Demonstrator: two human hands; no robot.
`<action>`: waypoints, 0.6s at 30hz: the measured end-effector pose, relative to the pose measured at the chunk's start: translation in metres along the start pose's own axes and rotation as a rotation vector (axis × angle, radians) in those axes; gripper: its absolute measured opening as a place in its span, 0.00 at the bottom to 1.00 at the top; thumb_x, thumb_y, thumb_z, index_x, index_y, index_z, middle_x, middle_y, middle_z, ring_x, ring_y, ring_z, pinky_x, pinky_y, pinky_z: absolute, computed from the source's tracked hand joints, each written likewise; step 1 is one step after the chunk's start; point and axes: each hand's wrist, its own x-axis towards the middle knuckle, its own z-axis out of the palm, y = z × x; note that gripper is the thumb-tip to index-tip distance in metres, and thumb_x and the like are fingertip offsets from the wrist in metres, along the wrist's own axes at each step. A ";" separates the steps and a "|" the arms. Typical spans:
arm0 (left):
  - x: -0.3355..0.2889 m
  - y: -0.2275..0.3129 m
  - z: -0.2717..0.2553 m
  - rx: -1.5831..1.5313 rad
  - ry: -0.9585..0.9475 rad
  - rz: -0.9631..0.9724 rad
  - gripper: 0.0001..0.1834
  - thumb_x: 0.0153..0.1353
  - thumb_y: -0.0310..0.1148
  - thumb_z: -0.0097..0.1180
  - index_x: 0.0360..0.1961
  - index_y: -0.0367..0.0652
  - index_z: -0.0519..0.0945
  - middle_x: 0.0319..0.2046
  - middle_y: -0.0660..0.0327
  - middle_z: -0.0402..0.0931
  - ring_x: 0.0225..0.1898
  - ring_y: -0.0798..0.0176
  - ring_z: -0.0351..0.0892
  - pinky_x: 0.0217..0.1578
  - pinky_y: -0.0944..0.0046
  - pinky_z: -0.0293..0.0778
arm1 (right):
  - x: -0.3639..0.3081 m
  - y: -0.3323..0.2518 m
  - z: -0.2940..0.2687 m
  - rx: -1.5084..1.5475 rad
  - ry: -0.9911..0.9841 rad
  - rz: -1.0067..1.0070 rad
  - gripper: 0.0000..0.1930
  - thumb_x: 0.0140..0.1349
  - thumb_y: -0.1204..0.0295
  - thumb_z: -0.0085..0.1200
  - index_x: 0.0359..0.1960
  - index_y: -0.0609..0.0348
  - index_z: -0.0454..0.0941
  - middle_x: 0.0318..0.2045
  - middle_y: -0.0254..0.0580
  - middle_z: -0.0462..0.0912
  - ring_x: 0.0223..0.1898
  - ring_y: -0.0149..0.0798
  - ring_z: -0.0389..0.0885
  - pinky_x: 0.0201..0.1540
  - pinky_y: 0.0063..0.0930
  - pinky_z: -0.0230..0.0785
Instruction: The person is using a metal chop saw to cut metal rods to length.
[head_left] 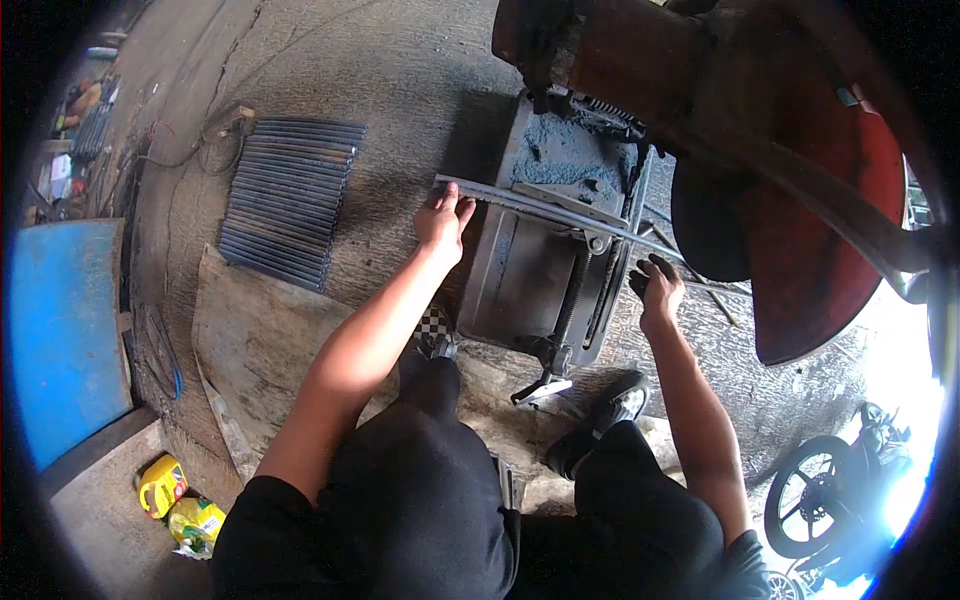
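Note:
My left hand (441, 222) grips the left end of long thin metal rods (560, 211), thumb on top. The rods lie across the metal base (515, 285) of a cut-off saw, by its vise jaw (570, 200), and stick out past its right side. Just below their right part is my right hand (659, 290), fingers dark, apart and slightly bent; contact with the rods is unclear. The saw's large red disc guard (815, 260) hangs raised at the upper right. A threaded vise screw (568, 305) leads to a crank handle (543, 388) near my feet.
Several cut rods (290, 200) lie side by side on the concrete floor at left. Beneath me spreads a stained sheet (260, 330). A blue panel (70, 330), a yellow container (162, 485) and a yellow-green bag (196, 525) stand far left; a motorcycle wheel (815, 497) is at lower right.

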 end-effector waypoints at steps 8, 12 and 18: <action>0.004 -0.001 -0.003 -0.029 -0.014 0.006 0.10 0.57 0.30 0.62 0.36 0.38 0.75 0.33 0.61 0.76 0.35 0.63 0.78 0.42 0.65 0.83 | 0.010 0.004 -0.007 0.046 -0.011 0.055 0.19 0.60 0.75 0.52 0.53 0.68 0.70 0.40 0.52 0.81 0.35 0.43 0.82 0.35 0.28 0.76; 0.003 -0.001 -0.003 -0.037 -0.025 0.011 0.11 0.58 0.26 0.61 0.39 0.38 0.73 0.38 0.59 0.76 0.39 0.63 0.77 0.45 0.62 0.82 | 0.038 0.011 -0.010 0.140 -0.072 0.164 0.15 0.63 0.69 0.50 0.49 0.64 0.72 0.41 0.49 0.80 0.40 0.43 0.81 0.42 0.32 0.77; 0.002 -0.001 0.000 -0.062 -0.027 0.017 0.11 0.55 0.21 0.62 0.39 0.39 0.75 0.38 0.61 0.77 0.44 0.63 0.76 0.52 0.59 0.77 | 0.098 0.021 -0.013 0.501 -0.233 0.426 0.12 0.68 0.64 0.45 0.40 0.61 0.71 0.35 0.48 0.80 0.36 0.44 0.81 0.43 0.35 0.78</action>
